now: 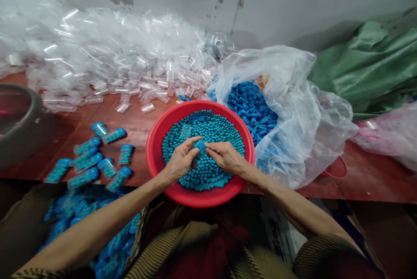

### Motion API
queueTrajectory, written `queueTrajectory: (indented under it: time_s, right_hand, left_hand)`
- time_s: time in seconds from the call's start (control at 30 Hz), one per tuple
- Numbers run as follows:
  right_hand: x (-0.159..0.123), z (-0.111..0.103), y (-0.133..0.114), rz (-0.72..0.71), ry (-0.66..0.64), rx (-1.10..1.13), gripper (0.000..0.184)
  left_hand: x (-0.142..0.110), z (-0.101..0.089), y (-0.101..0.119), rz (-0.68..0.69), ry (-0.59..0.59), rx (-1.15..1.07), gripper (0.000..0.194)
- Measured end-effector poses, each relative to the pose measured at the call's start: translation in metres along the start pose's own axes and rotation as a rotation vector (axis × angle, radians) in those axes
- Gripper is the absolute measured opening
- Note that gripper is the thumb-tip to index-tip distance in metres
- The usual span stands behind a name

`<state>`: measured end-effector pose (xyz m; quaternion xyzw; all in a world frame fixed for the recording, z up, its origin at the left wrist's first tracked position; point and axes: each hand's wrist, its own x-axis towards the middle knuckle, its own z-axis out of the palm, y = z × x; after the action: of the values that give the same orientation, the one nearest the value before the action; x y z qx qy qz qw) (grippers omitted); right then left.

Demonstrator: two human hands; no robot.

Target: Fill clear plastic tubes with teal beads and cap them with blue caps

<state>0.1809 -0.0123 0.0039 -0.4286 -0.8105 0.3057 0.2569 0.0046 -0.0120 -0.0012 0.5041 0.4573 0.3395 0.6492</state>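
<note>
Both hands meet over a red basin (153, 153) filled with small teal beads (208, 179). My left hand (180, 158) is closed round a small plastic tube, mostly hidden by the fingers. A blue cap (201, 146) shows at the tube's end, and the thumb and fingertips of my right hand (227, 156) pinch at its edge. Behind the left fingers, a clear empty tube (186, 131) lies on the beads. Blue plastic pieces (198, 119) rest on the beads near the far rim.
Several capped tubes of beads (87, 162) lie left of the basin, with more in a heap (114, 248) below the table edge. Clear tubes (130, 57) are piled behind. A plastic bag (293, 96) of blue caps (250, 109) sits right; a grey tub (35, 118) stands far left.
</note>
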Motion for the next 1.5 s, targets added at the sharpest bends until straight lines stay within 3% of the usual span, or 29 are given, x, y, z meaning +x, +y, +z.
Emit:
queueTrajectory:
  time_s: [0.13, 0.27, 0.37, 0.5, 0.63, 0.73, 0.87, 0.93, 1.03, 1.13, 1.23, 1.37, 1.5]
  right_hand:
    - [-0.003, 0.009, 0.005, -0.089, -0.021, -0.147, 0.025]
    - [0.003, 0.018, 0.007, -0.051, 0.001, -0.132, 0.025]
    - [0.010, 0.010, 0.011, 0.043, -0.027, 0.127, 0.024]
    - [0.012, -0.012, 0.021, 0.221, -0.153, 0.610, 0.039]
    - [0.011, -0.020, 0.028, 0.337, -0.025, 0.834, 0.043]
    - [0.012, -0.015, 0.022, 0.319, 0.050, 0.697, 0.037]
    - [0.009, -0.006, 0.002, 0.116, 0.051, 0.244, 0.038]
    - [0.006, 0.000, -0.009, 0.054, 0.001, 0.057, 0.058]
    - [0.002, 0.009, -0.022, 0.085, -0.046, -0.125, 0.092]
    - [-0.001, 0.016, -0.028, 0.141, -0.005, -0.192, 0.091]
    - [-0.002, 0.020, -0.029, 0.101, 0.091, -0.192, 0.083]
    - [-0.003, 0.027, -0.025, 0.012, 0.172, -0.244, 0.074]
    - [0.000, 0.039, -0.022, 0.048, 0.178, -0.282, 0.075]
  left_hand:
    - [0.001, 0.001, -0.003, 0.000, 0.012, -0.001, 0.041]
    - [0.003, 0.000, -0.002, -0.053, 0.092, -0.007, 0.037]
    - [0.005, -0.003, 0.003, -0.084, 0.091, -0.057, 0.043]
    - [0.004, -0.008, 0.009, -0.075, 0.025, -0.107, 0.052]
    - [0.003, -0.007, 0.008, -0.038, -0.046, -0.043, 0.048]
    - [0.004, -0.004, 0.004, -0.001, -0.056, 0.036, 0.043]
    - [0.003, 0.001, 0.002, 0.058, -0.032, 0.079, 0.032]
    - [0.001, 0.002, 0.003, 0.086, 0.016, 0.074, 0.030]
    - [-0.001, 0.006, 0.007, 0.111, 0.107, 0.067, 0.035]
    - [-0.005, 0.010, 0.011, 0.122, 0.107, 0.044, 0.045]
    - [-0.008, 0.013, 0.012, 0.139, 0.063, -0.015, 0.049]
    - [-0.013, 0.019, 0.015, 0.110, 0.097, -0.065, 0.034]
    - [-0.011, 0.023, 0.014, 0.046, 0.198, -0.058, 0.024]
